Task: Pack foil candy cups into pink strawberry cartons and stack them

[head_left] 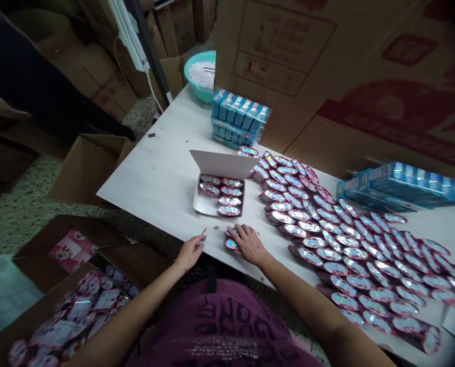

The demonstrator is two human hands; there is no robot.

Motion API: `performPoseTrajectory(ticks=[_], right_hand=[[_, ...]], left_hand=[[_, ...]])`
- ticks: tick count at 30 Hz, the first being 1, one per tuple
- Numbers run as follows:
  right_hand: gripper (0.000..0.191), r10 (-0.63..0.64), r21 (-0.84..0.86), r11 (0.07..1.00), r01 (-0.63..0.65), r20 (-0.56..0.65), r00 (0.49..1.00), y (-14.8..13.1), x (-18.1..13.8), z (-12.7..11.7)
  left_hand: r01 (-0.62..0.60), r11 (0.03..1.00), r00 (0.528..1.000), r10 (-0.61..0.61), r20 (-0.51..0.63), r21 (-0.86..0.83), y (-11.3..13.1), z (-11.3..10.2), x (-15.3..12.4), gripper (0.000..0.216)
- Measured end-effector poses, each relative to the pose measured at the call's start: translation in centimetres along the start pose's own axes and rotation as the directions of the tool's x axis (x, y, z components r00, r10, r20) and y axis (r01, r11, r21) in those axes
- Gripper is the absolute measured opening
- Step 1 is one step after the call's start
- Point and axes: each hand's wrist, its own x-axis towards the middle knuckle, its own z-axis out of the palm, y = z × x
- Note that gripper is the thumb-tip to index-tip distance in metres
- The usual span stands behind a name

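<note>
At the table's front edge, my right hand point(248, 245) has its fingers curled over a couple of small oval-topped packs point(231, 244) with shiny lids and red rims. My left hand point(191, 252) is at the edge to the left, fingers pinched together. A thin pale sliver shows by its fingertips; whether it is held I cannot make out. Just beyond both hands stands a white carton point(202, 205), its lid raised at the back. Several of the same packs fill much of it, and bare carton floor shows at the front left.
Rows of shiny packs point(329, 227) cover the right of the white table point(147, 178). Blue wrapped boxes point(238, 120) stand behind, near a teal basin point(200, 92) and a large cardboard box point(273, 66). Left, open boxes point(85, 163) sit on the floor; a person point(40, 76) stands beyond.
</note>
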Motion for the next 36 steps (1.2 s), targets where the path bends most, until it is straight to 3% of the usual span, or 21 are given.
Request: performPoseTrajectory(ticks=[2,5,9,11,14,16,19,21,23,25,26,30,33,36], right_hand=[[0.075,-0.004,0.066,0.998,0.004,0.002,1.0,-0.5,0.4,0.0],[0.079,-0.018,0.197,0.979,0.045,-0.134,0.991,-1.6,2.2,-1.3],[0.087,0.011,0.291,0.952,0.092,-0.334,0.943,-2.3,7.9,-3.7],[0.086,0.072,0.278,0.96,0.025,-0.33,0.941,-2.2,11.2,-4.1],[0.08,0.094,0.173,0.983,-0.056,-0.223,0.97,-2.3,14.6,-3.4],[0.076,0.082,0.089,0.994,-0.068,-0.163,0.983,-2.7,15.3,-2.7],[0.07,0.111,0.041,0.994,-0.104,-0.201,0.973,-2.8,14.1,-2.2],[0.061,0.174,0.082,0.984,-0.157,-0.309,0.935,-1.7,12.2,-2.4],[0.05,0.343,0.186,0.939,-0.289,-0.449,0.825,0.6,10.3,-2.4],[0.046,0.518,0.328,0.855,-0.401,-0.503,0.692,3.3,9.0,-2.2],[0.046,0.556,0.379,0.829,-0.411,-0.486,0.674,4.4,8.8,-1.9],[0.047,0.476,0.344,0.868,-0.359,-0.366,0.8,6.2,10.1,-0.9],[0.046,0.425,0.119,0.905,-0.407,-0.252,0.87,5.6,11.5,-1.3],[0.041,0.351,0.027,0.936,-0.35,-0.108,0.93,5.8,12.0,-2.3]], left_hand=[[0.004,1.0,0.998,-0.004,-0.055,-0.007,-1.0,-1.7,-0.5,0.033],[0.01,1.0,0.99,-0.012,-0.14,-0.016,-2.3,-4.6,-0.5,0.034],[0.009,1.0,0.979,-0.012,-0.205,-0.014,-2.4,-7.6,0.6,0.037],[-0.003,1.0,0.979,0.001,-0.205,-0.007,-1.6,-8.4,1.5,0.038],[-0.026,1.0,0.983,0.023,-0.182,-0.014,-0.1,-9.0,3.2,0.037],[-0.053,0.998,0.983,0.05,-0.176,-0.015,1.0,-9.1,4.4,0.038],[-0.145,0.988,0.96,0.153,-0.233,0.051,2.5,-9.3,6.6,0.045],[-0.217,0.967,0.932,0.246,-0.267,0.134,3.4,-9.6,8.5,0.052],[-0.264,0.948,0.915,0.304,-0.264,0.177,4.1,-9.8,10.8,0.057],[-0.293,0.942,0.916,0.325,-0.237,0.162,4.7,-9.6,13.2,0.057],[-0.304,0.942,0.916,0.331,-0.228,0.145,5.0,-9.3,14.4,0.054],[-0.332,0.929,0.877,0.368,-0.308,0.166,5.5,-6.9,17.2,0.043],[-0.293,0.901,0.85,0.398,-0.346,0.319,5.9,-5.1,17.1,0.041],[-0.226,0.844,0.867,0.402,-0.295,0.486,6.7,-4.4,16.3,0.04]])
